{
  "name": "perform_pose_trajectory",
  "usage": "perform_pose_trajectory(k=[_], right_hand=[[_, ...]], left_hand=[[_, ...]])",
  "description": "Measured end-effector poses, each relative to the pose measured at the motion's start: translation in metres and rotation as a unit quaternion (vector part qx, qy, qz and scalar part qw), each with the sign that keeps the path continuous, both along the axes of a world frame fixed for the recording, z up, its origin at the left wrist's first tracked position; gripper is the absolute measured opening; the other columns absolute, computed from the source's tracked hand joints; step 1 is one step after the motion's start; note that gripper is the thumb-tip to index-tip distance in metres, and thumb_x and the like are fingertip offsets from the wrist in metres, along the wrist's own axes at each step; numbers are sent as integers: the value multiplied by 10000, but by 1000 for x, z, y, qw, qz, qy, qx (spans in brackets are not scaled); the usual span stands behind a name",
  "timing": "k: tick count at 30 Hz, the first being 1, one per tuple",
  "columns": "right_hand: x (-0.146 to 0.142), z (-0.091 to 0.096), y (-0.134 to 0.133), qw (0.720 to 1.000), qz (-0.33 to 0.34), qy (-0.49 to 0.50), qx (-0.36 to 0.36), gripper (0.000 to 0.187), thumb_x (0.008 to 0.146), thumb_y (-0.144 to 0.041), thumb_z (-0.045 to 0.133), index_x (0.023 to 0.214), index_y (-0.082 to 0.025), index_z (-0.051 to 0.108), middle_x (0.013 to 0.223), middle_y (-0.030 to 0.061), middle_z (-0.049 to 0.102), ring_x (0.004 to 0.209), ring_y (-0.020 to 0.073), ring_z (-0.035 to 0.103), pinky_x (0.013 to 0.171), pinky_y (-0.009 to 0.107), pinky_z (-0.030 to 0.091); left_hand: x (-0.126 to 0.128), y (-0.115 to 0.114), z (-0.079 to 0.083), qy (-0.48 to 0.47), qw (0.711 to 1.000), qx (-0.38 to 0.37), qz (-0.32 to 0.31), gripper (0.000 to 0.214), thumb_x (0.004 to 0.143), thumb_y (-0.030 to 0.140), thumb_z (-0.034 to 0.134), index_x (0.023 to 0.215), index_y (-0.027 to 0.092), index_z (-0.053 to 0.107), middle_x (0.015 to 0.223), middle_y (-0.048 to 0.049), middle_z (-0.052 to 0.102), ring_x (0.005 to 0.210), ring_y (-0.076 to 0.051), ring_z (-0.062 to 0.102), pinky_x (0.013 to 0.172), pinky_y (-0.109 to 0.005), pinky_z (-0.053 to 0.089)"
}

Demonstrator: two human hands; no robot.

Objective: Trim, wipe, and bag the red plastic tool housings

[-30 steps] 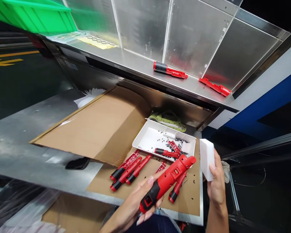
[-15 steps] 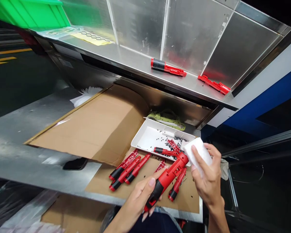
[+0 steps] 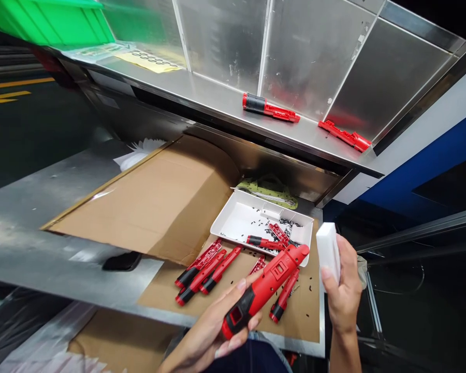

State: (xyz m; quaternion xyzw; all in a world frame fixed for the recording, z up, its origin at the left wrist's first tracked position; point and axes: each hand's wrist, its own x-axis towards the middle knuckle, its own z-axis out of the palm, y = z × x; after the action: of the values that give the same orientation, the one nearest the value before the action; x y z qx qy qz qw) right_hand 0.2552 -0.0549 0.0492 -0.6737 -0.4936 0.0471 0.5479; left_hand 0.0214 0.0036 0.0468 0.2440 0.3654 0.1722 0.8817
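Observation:
A red and black plastic tool housing (image 3: 270, 282) lies in my left hand (image 3: 221, 321), its rectangular cut-outs facing up and its red end pointing up and right. My fingers wrap round its black lower part. To the right, my right hand (image 3: 344, 290) grips a white foam block (image 3: 328, 251), held apart from the housing. Below the housing, a smaller red and black piece (image 3: 284, 298) rests on the cardboard sheet (image 3: 305, 326). Several similar red and black parts (image 3: 202, 274) lie together left of my left hand.
A white tray (image 3: 225, 223) holds red parts and many tiny black pieces. Left of it leans a large cardboard flap (image 3: 140, 202), with a dark phone-like object (image 3: 121, 261) below. Two red parts, one black-banded (image 3: 271, 107), lie on the metal shelf (image 3: 217, 101). A green bin (image 3: 50, 23) stands far left.
The foam block has moved right, away from the housing's upper end, and turned edge-on in my right hand. My left hand has rolled the housing so its cut-outs face up more.

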Motion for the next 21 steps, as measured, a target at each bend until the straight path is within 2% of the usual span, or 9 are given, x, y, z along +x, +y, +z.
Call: perform_pose_trajectory(k=[2,6,9,12,14,16,18,21], right_hand=[[-11,0,-6,997,-6,-79,13,483,883,-361,633,1361,-354,565,1460,55,419,1325,312,451,1042,544,446],[-19,3,-10,996,24,-90,14,484,910,-267,592,1380,-370,541,1489,69,368,1340,306,434,1009,555,474],[-17,-1,-11,998,23,-56,-4,467,916,-319,579,1381,-334,549,1491,82,415,1360,329,430,1041,585,436],[-17,-5,-8,999,-19,31,-30,499,952,-389,502,1444,-306,478,1500,84,443,1392,328,404,1106,615,349],[-18,-3,-2,995,-38,82,-48,506,984,-411,419,1476,-294,434,1502,79,446,1401,303,399,1138,593,312],[-20,2,8,993,-24,93,-61,499,996,-436,380,1469,-293,446,1504,70,433,1399,277,398,1158,548,297],[-22,9,18,995,2,73,-64,535,965,-489,451,1462,-292,451,1484,74,427,1374,269,412,1151,516,313],[-22,12,28,997,7,34,-64,712,846,-543,643,1476,-291,426,1408,95,450,1312,282,444,1091,492,385]], left_hand=[[0,-1,2,-4,1000,-7,4,830,794,679,638,1459,219,450,619,-8,624,359,-19,359,316,-109,150],[2,-4,4,-13,1000,11,11,750,870,616,590,1481,215,416,638,-11,627,357,-12,357,325,-110,171],[3,-5,4,-8,999,29,12,784,851,634,599,1488,220,408,624,1,614,357,-21,354,320,-115,190],[5,-6,4,12,998,67,15,817,839,680,577,1490,214,416,639,4,605,383,-36,387,325,-116,223],[6,-8,3,29,993,112,11,834,837,715,543,1489,209,424,657,0,599,414,-56,424,330,-125,257],[8,-11,2,44,987,155,-2,863,816,755,522,1482,213,442,673,-4,593,445,-82,456,338,-150,297],[8,-14,3,63,980,187,-8,857,811,770,507,1464,217,475,688,-10,591,473,-100,477,361,-175,336],[8,-18,6,97,970,222,10,779,844,739,490,1419,215,541,695,-12,584,500,-104,480,400,-186,357]])
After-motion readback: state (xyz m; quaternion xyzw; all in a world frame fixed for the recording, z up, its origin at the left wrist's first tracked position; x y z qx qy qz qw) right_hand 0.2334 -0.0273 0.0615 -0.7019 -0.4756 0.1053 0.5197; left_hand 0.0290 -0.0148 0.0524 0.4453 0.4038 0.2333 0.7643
